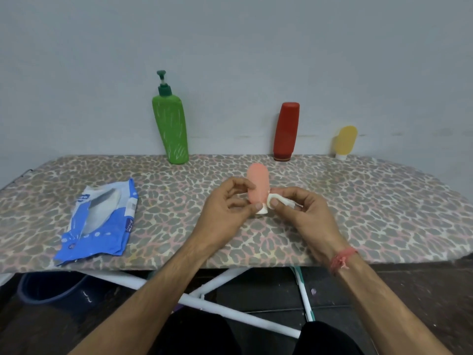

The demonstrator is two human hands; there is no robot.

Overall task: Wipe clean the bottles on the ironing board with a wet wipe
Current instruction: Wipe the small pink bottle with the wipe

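A small pink bottle [258, 187] stands cap-down with its white cap on the ironing board [358, 213], near the middle. My left hand [226, 208] grips it from the left, fingers at its side and cap. My right hand [302, 210] pinches a white wet wipe [280, 199] against the bottle's lower right side. Against the back wall stand a green pump bottle [171, 126], a red bottle [286, 131] and a small yellow bottle [345, 142].
A blue wet-wipe pack [99, 224] lies on the left of the leopard-print board. White board legs [204, 301] and a dark bucket [53, 288] show below the front edge. The board's rounded end is at the right.
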